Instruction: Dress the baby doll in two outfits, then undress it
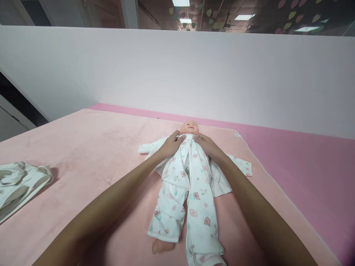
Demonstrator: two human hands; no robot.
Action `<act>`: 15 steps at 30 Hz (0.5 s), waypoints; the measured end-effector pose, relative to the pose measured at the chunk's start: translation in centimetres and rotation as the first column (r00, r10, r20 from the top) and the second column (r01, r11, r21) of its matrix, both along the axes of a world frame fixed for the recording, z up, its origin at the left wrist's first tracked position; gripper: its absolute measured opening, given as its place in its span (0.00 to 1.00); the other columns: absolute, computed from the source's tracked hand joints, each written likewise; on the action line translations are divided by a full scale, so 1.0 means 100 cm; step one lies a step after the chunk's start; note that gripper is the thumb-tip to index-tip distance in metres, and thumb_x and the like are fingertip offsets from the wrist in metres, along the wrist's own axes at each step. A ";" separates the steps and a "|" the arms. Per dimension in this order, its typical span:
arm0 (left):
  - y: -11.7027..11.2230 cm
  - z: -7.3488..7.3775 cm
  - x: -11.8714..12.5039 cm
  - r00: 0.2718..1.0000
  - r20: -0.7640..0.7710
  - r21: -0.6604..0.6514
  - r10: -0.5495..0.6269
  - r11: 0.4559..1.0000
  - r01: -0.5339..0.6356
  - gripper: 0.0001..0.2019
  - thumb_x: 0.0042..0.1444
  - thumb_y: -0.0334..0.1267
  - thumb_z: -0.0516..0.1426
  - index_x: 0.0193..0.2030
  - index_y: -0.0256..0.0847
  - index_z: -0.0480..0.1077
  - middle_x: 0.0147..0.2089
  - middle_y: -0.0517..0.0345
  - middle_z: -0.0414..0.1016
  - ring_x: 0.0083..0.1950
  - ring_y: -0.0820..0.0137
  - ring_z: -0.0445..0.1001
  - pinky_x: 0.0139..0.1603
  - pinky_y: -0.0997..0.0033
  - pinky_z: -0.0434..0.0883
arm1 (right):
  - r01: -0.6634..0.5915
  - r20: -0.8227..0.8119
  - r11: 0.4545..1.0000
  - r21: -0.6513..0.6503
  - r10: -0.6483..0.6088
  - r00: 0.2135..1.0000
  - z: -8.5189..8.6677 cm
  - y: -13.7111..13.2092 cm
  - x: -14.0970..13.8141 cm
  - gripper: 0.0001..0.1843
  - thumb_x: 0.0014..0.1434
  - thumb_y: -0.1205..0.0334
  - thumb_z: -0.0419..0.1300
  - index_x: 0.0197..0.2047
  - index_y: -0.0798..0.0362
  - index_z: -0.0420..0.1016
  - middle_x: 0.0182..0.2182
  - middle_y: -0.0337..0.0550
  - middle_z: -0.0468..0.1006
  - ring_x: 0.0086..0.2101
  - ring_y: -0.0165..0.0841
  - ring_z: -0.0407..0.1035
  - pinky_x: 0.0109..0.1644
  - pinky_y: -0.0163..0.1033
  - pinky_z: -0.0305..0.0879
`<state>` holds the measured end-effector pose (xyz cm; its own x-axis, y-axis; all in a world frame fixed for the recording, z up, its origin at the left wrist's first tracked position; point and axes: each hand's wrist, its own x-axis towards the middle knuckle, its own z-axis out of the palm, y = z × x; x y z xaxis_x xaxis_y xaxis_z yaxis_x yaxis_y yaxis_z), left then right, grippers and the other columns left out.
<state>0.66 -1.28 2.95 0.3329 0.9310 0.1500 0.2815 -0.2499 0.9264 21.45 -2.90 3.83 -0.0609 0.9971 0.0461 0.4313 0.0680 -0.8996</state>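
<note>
A baby doll (189,128) lies on its back on a pale pink blanket (91,147), head away from me. It wears a white romper (191,184) printed with small pink and teal figures. My left hand (171,145) pinches the romper's left front edge just under the doll's chin. At the same spot my right hand (208,146) grips the right front edge, so both hands meet at the neckline. One bare doll foot (158,246) sticks out of a trouser leg near me.
A folded white garment (19,184) lies at the left edge of the blanket. Darker pink bedding (305,159) shows beyond the blanket on the right. A white partition wall (177,74) stands close behind the bed.
</note>
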 end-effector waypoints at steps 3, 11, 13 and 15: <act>0.005 -0.009 0.001 0.994 0.040 -0.075 0.102 0.992 -0.099 0.19 0.66 0.57 0.57 0.37 0.43 0.63 0.31 0.63 0.63 0.34 0.70 0.63 0.38 0.70 0.61 | 0.085 0.013 0.995 -0.059 -0.084 0.996 -0.008 0.003 0.003 0.19 0.64 0.40 0.60 0.38 0.48 0.74 0.38 0.42 0.81 0.40 0.41 0.73 0.43 0.42 0.67; -0.016 -0.029 -0.020 0.993 0.005 -0.114 0.120 0.986 -0.119 0.28 0.64 0.68 0.53 0.30 0.44 0.57 0.29 0.63 0.59 0.32 0.68 0.60 0.35 0.67 0.59 | 0.198 0.167 0.979 -0.037 -0.189 0.968 -0.020 -0.034 0.016 0.27 0.63 0.34 0.58 0.27 0.48 0.62 0.27 0.37 0.70 0.33 0.37 0.65 0.39 0.41 0.59; -0.017 -0.030 -0.024 0.995 -0.048 -0.114 0.086 0.989 -0.091 0.28 0.65 0.67 0.52 0.30 0.44 0.58 0.29 0.62 0.60 0.32 0.67 0.60 0.36 0.66 0.59 | 0.183 0.200 0.980 -0.074 -0.165 0.966 -0.019 -0.040 0.020 0.28 0.65 0.33 0.55 0.27 0.48 0.62 0.27 0.38 0.72 0.32 0.37 0.64 0.40 0.42 0.60; -0.014 -0.030 -0.029 0.994 -0.101 -0.095 0.048 0.994 -0.058 0.26 0.65 0.66 0.51 0.31 0.43 0.61 0.30 0.60 0.65 0.34 0.65 0.63 0.37 0.65 0.61 | 0.123 0.192 0.985 -0.124 -0.098 0.977 -0.016 -0.045 0.025 0.27 0.65 0.34 0.56 0.28 0.48 0.69 0.32 0.41 0.78 0.36 0.40 0.68 0.44 0.45 0.63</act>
<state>-2.23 -2.72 -0.03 0.2914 0.9563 0.0261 0.3830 -0.1416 0.9128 24.00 -7.35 2.19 0.0547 0.9944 -0.0900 0.5889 -0.1049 -0.8014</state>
